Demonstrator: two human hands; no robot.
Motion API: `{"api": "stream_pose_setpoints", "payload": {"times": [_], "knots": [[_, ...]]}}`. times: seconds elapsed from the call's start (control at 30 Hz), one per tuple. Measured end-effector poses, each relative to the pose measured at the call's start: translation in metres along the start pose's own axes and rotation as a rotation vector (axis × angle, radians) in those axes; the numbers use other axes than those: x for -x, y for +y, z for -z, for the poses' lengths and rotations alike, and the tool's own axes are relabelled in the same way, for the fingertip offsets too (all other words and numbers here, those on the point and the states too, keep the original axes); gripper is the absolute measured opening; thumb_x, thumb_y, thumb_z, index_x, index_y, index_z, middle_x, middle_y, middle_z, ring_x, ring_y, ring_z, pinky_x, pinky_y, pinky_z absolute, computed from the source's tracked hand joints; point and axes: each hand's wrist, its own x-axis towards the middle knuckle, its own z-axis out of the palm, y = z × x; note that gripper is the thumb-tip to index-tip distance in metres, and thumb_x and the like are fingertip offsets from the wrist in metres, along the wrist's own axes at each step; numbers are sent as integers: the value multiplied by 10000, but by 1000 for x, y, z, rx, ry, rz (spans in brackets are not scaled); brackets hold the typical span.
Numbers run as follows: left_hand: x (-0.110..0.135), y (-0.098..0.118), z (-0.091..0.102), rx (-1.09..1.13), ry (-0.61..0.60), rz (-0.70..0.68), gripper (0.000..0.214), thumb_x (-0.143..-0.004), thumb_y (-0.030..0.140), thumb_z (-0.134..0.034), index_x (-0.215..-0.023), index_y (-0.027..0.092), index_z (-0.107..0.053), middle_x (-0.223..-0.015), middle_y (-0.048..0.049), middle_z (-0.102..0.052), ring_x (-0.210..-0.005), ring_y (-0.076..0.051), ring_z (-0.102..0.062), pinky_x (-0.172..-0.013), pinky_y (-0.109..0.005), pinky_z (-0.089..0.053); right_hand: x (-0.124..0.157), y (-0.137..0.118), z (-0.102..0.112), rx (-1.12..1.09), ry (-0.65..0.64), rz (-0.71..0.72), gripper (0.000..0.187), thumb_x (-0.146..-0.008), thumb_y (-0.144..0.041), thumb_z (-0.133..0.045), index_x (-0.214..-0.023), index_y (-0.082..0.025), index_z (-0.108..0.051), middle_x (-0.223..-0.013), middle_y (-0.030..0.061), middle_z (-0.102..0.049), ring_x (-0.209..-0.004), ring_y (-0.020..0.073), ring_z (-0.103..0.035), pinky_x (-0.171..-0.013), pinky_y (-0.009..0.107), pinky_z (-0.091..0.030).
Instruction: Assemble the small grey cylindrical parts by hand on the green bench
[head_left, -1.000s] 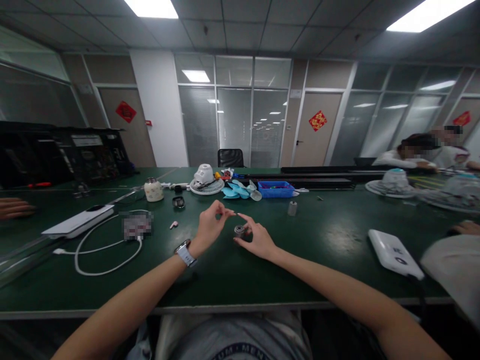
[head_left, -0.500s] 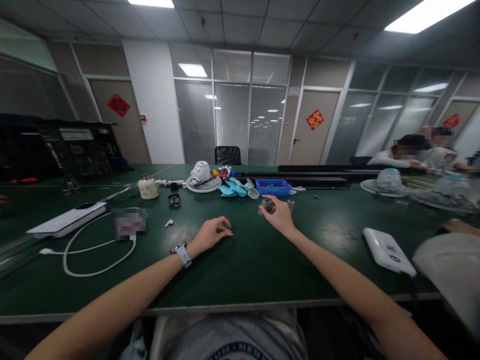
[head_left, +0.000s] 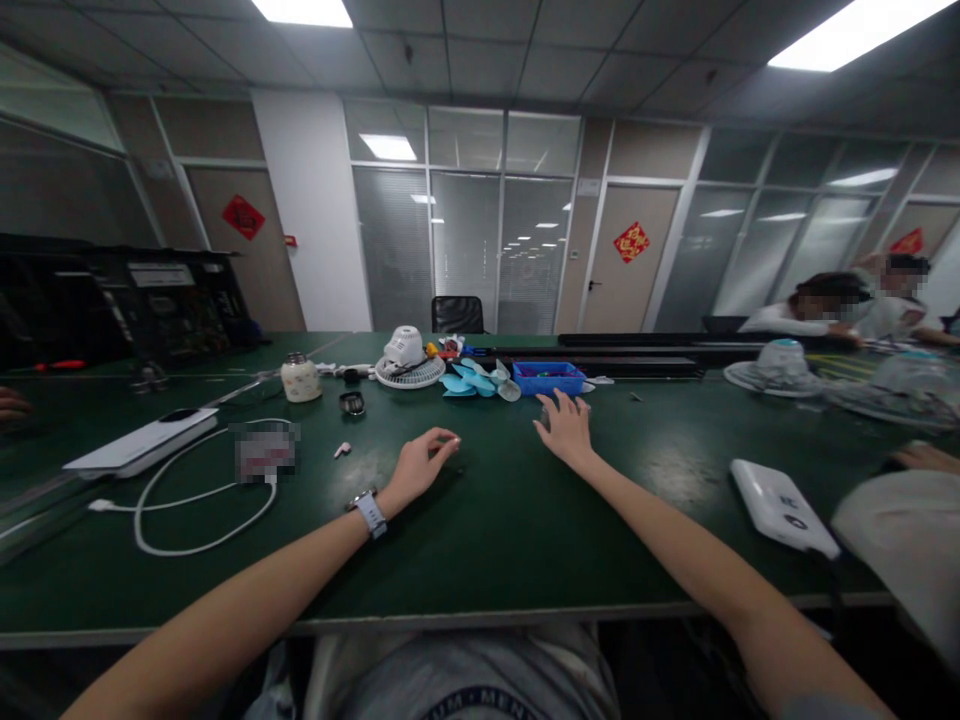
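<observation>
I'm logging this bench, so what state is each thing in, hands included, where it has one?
Left hand: fingers curled, contents unclear
Right hand: fingers spread
Metal cylinder: mostly hidden by right hand
Blue basket: open-topped, holding small things
Bottle: upright
White cable: looped
Middle door: shut
Ceiling lights: lit

Deep green all across the tabletop (head_left: 510, 550)! Bright blue on the tray (head_left: 547, 385), paler blue on the fan blades (head_left: 469, 380), and white on the fan housing (head_left: 405, 345)! Here's a cream bottle (head_left: 298, 380), flecked with small spots! Up on the beige door (head_left: 664, 275), a red diamond (head_left: 631, 242) blazes with gold characters, and 2 ceiling lights (head_left: 304, 11) glow white!
</observation>
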Motion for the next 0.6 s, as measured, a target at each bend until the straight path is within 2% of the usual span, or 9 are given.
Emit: {"api": "stream_pose_setpoints", "payload": {"times": [0.03,0.1,0.2,0.3,0.4,0.5,0.6], "knots": [[-1,-2,0,2,58,31,390,-857,544,-485,-1017,219,-632,-907,-62,-756,-812,-230,-702,-726,-326,-498,5,-12,6,-22,26,46,464,-874,-333,-568,-1315,-192,-530,-1403,173,-470,-1302,321,-410,-1072,509,-222],[-3,-6,-1,19,139,94,417,-862,555,-456,-1017,203,-618,-895,-80,-753,-821,-234,-699,-711,-321,-498,17,-43,17,-133,-5,165,396,-902,-383,-530,-1265,-233,-585,-1422,127,-466,-1348,296,-361,-1085,503,-225],[-6,-10,-2,54,170,172,414,-848,559,-461,-987,196,-603,-855,-79,-753,-790,-227,-696,-698,-315,-502,37,-87,25,-305,-175,393,348,-924,-445,-491,-1188,-279,-647,-1354,74,-554,-1341,255,-389,-1078,485,-263],[-7,-11,-4,73,175,201,401,-839,556,-459,-953,196,-593,-801,-62,-749,-714,-209,-683,-657,-301,-498,48,-112,22,-383,-319,563,324,-936,-392,-495,-1181,-255,-658,-1279,62,-622,-1306,233,-445,-1062,451,-304],[-6,-11,-7,87,164,171,391,-846,553,-445,-920,196,-589,-768,-53,-739,-690,-197,-674,-637,-288,-490,48,-116,16,-409,-361,578,255,-931,-287,-523,-1110,-232,-697,-1176,40,-683,-1229,217,-529,-1020,406,-357],[-6,-11,-7,87,137,151,382,-858,546,-434,-894,198,-588,-747,-45,-728,-669,-188,-665,-620,-280,-483,42,-108,14,-434,-345,544,236,-907,-193,-551,-1064,-249,-717,-1073,16,-724,-1065,185,-633,-949,351,-417],[-5,-10,-6,82,132,151,380,-863,544,-433,-889,198,-587,-748,-43,-724,-655,-181,-657,-610,-275,-476,26,-85,19,-411,-230,485,309,-877,-93,-534,-1073,-249,-715,-1038,12,-734,-950,169,-669,-876,316,-457]]}}
